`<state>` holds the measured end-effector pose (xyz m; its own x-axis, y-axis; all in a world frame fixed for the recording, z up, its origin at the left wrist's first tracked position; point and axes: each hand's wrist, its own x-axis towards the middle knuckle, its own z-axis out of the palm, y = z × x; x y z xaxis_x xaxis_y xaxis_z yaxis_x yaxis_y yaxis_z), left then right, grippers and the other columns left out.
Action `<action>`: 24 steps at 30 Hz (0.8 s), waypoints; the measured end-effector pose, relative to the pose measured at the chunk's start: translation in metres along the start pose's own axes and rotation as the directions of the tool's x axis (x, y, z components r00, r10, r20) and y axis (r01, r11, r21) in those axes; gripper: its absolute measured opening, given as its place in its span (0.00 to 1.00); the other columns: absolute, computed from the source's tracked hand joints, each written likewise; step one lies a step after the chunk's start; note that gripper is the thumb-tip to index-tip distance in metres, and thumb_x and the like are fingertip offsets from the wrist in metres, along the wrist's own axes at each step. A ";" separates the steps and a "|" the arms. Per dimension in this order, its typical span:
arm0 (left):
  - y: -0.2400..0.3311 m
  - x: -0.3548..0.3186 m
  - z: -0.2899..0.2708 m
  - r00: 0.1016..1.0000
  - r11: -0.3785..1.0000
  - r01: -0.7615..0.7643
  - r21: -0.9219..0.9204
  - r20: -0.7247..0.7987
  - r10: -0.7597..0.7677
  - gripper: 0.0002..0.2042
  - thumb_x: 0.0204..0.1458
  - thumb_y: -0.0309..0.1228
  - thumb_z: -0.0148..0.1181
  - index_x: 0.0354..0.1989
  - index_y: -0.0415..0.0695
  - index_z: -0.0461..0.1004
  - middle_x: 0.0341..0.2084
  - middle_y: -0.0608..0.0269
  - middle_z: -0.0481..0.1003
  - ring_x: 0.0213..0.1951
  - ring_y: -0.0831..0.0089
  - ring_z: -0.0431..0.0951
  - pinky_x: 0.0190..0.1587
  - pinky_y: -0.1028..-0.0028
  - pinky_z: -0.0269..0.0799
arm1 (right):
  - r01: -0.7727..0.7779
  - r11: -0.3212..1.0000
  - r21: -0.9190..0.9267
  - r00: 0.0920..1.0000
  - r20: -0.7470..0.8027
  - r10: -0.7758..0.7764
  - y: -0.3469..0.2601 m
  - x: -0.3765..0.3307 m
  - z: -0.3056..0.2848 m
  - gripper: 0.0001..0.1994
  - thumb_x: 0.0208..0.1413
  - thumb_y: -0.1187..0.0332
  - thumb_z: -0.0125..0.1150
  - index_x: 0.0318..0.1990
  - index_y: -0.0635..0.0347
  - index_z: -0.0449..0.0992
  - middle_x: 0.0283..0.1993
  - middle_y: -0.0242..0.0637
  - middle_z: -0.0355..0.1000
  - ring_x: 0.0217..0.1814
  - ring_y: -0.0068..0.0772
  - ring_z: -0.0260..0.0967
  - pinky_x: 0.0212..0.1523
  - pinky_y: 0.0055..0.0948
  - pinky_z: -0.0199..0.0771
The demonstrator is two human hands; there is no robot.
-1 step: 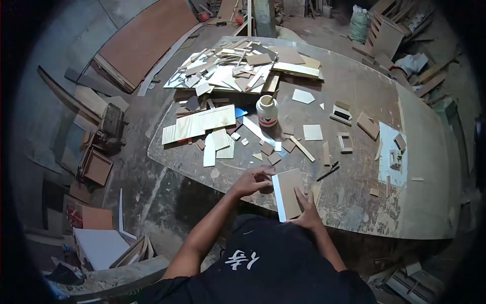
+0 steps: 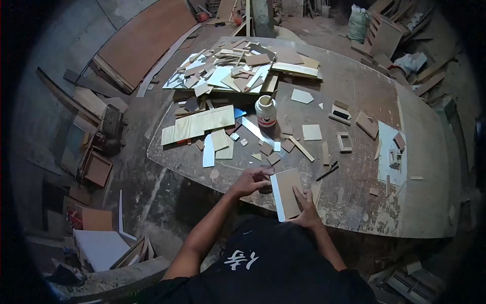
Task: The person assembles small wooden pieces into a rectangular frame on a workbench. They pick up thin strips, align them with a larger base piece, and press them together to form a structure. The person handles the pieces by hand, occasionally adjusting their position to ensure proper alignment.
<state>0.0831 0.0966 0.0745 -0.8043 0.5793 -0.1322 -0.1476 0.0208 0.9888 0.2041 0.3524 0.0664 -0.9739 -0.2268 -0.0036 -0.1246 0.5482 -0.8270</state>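
Cream oblong plywood (image 2: 197, 125) lies left on the scuffed brown wooden desk (image 2: 349, 202); next, the left hand (image 2: 251, 182) curls, its grip unclear, at the far left corner of a brown rectangular board (image 2: 287, 191). Over the near edge, the board's long axis points away, slightly leftward, white strip (image 2: 277, 198) facing left; the right hand (image 2: 307, 210) clasps its right side.

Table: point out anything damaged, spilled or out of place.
The table looks damaged: pale, blotchy wear marks its near right edge. Scraps lie heaped askew at its far left. The jar stands upright, uncapped; no spill shows.
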 end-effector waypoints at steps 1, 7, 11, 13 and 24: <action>-0.004 -0.001 -0.002 1.000 0.999 -0.004 -0.045 -0.009 0.004 0.15 0.52 0.22 0.63 0.50 0.40 0.74 0.32 0.62 0.78 0.33 0.78 0.78 0.35 0.76 0.74 | 0.032 0.999 -0.007 0.999 0.000 -0.032 0.000 0.002 -0.001 0.63 0.18 0.55 0.83 0.71 0.44 0.52 0.61 0.55 0.53 0.62 0.59 0.59 0.59 0.45 0.68; -0.007 -0.003 -0.002 0.994 0.996 0.079 -0.039 -0.068 -0.082 0.13 0.52 0.21 0.63 0.46 0.34 0.73 0.34 0.56 0.79 0.36 0.70 0.81 0.38 0.70 0.81 | 0.016 1.000 -0.007 1.000 0.018 -0.016 -0.001 0.002 -0.001 0.63 0.18 0.57 0.83 0.71 0.43 0.52 0.60 0.56 0.52 0.63 0.62 0.57 0.63 0.46 0.65; -0.025 0.005 0.008 0.978 0.972 0.188 -0.140 -0.067 -0.199 0.13 0.51 0.22 0.65 0.44 0.33 0.74 0.33 0.51 0.80 0.33 0.68 0.82 0.35 0.69 0.82 | -0.037 0.999 -0.009 0.999 0.009 0.037 0.011 -0.012 0.000 0.62 0.20 0.58 0.82 0.71 0.41 0.52 0.59 0.56 0.52 0.62 0.63 0.58 0.61 0.47 0.66; -0.029 0.009 0.018 0.970 0.960 0.227 -0.164 -0.052 -0.238 0.13 0.51 0.22 0.65 0.44 0.33 0.74 0.33 0.51 0.80 0.33 0.69 0.82 0.35 0.70 0.82 | -0.090 0.996 -0.004 0.996 0.012 0.090 0.018 -0.023 0.000 0.61 0.20 0.57 0.82 0.71 0.43 0.52 0.59 0.55 0.52 0.62 0.63 0.58 0.60 0.47 0.67; -0.090 0.043 0.066 0.971 0.974 0.215 0.078 0.090 -0.221 0.15 0.52 0.25 0.64 0.48 0.34 0.75 0.39 0.58 0.79 0.38 0.74 0.79 0.43 0.73 0.75 | -0.248 0.961 -0.126 0.967 -0.100 0.236 0.063 -0.071 0.004 0.62 0.19 0.51 0.82 0.71 0.43 0.54 0.60 0.52 0.53 0.62 0.60 0.60 0.59 0.49 0.67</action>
<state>0.0996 0.1730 -0.0154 -0.6968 0.6311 -0.3409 -0.2715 0.2078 0.9397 0.2665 0.3997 0.0119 -0.9897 -0.0094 -0.1429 0.0978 0.6844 -0.7226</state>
